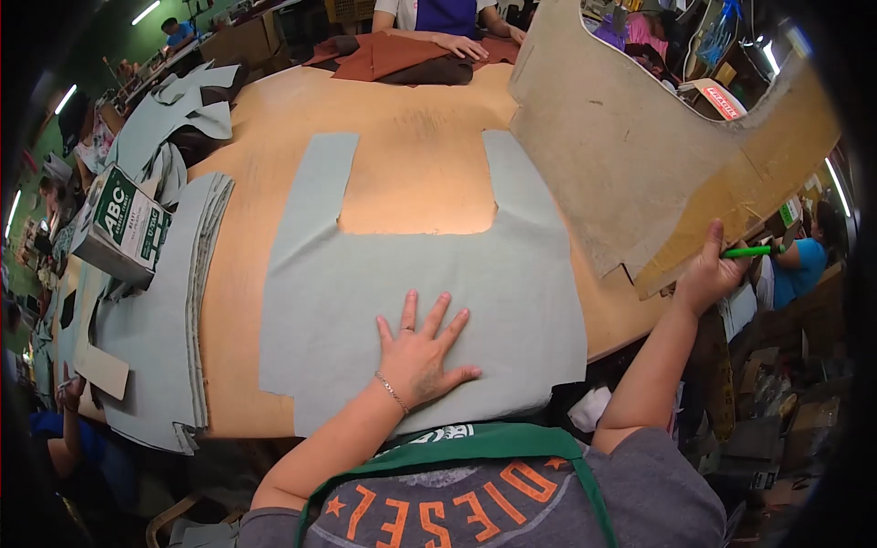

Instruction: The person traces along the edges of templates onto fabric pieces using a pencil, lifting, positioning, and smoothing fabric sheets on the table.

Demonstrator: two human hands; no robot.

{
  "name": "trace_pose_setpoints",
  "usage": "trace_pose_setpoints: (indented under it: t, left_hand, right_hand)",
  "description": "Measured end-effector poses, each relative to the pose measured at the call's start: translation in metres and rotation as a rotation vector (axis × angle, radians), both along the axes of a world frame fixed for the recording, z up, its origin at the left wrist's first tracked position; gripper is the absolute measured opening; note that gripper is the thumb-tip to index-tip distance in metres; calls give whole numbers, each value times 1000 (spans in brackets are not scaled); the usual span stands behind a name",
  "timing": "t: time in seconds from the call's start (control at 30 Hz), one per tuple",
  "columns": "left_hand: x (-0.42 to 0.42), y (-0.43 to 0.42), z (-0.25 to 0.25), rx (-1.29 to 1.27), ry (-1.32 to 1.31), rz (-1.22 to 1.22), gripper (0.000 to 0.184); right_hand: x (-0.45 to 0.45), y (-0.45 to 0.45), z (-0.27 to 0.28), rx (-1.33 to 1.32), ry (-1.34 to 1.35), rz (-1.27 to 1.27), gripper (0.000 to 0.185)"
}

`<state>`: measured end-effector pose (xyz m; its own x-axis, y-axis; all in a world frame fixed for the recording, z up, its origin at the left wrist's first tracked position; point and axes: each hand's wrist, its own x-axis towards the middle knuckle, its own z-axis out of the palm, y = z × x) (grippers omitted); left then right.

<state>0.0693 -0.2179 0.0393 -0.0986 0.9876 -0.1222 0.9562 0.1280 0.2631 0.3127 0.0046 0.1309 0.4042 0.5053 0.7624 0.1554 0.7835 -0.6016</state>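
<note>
A pale grey-green fabric panel [420, 274] lies flat on the wooden counter [274, 110], right in front of the person, its near edge close to their body. Two strips run out from its far side, with a squared gap between them where the bare wood shows. The left hand [420, 361] presses palm-down on the panel, fingers spread wide, a ring on one and a chain bracelet at the wrist. The right hand [708, 274] has its fingers closed on the lower corner of a big cardboard template [630, 137], tilted up over the counter's right side, and a bright green pen [749, 251] sticks out of the same grip. Brown tape covers part of the template's edge.

Over on the left sits a stack of cut panels [155, 329] in similar cloth, a green-and-white box [128, 224] on it reading "ABC"; I can't make out its smaller print. Across the counter, a co-worker [438, 14] rests a hand on rust-coloured material [388, 55]. Past the template's curved cutout I spot a red label [722, 99] reading "FRAGILE". The person's grey T-shirt [438, 502] says "DIESEL" in orange, under a green apron [457, 446].
</note>
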Motion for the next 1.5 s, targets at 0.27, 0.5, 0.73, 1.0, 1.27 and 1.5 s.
trace_pose_setpoints:
  t: [0.27,0.5,0.73,1.0,1.27,1.5]
  left_hand:
    - [-22,51,-10,42,36,156,70]
    - [-89,100,-21,223,87,290,47]
    - [-198,84,2,23,76,784,45]
    - [-244,74,-22,145,17,1072,41]
    - [-322,40,-59,448,55,1105,45]
    - [-203,76,-23,481,270,577,38]
  right_hand:
    - [-1,-24,19,82,44,112,15]
    - [35,-43,22,15,15,101,24]
    - [82,-59,23,-35,76,134,28]
    - [88,-60,22,-87,60,141,26]
    - [82,-54,27,-107,31,212,23]
    - [105,-50,28,-68,63,141,24]
